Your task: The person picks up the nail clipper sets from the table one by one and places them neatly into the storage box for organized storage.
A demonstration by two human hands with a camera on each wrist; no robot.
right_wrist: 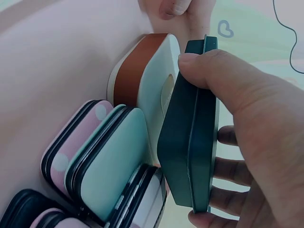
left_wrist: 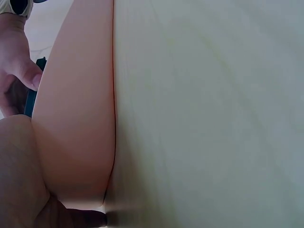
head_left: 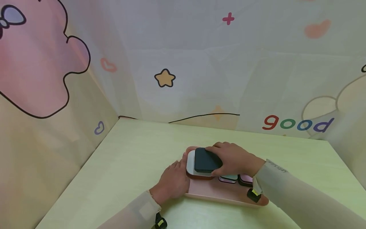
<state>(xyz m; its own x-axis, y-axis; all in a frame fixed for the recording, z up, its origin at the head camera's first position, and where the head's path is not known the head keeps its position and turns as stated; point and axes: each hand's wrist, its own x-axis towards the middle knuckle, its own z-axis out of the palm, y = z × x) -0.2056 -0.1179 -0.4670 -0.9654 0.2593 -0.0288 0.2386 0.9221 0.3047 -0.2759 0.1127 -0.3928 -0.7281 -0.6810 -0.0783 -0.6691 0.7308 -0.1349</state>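
A pink tray (head_left: 217,193) lies on the pale green table (head_left: 128,159). At its left end stands a white box with a brown side (head_left: 190,165). My right hand (head_left: 234,158) grips a dark green tin (head_left: 206,160) flat over that box, thumb on one long edge and fingers on the other. The right wrist view shows the tin (right_wrist: 190,142) lying against the white box (right_wrist: 152,76). My left hand (head_left: 172,182) holds the tray's left rim (left_wrist: 76,118), fingers curled at the edge.
A mint case (right_wrist: 111,156), a pink dotted case (right_wrist: 71,147) and other small cases stand on edge in the tray beside the white box. Printed cloth walls (head_left: 183,63) enclose the table on three sides.
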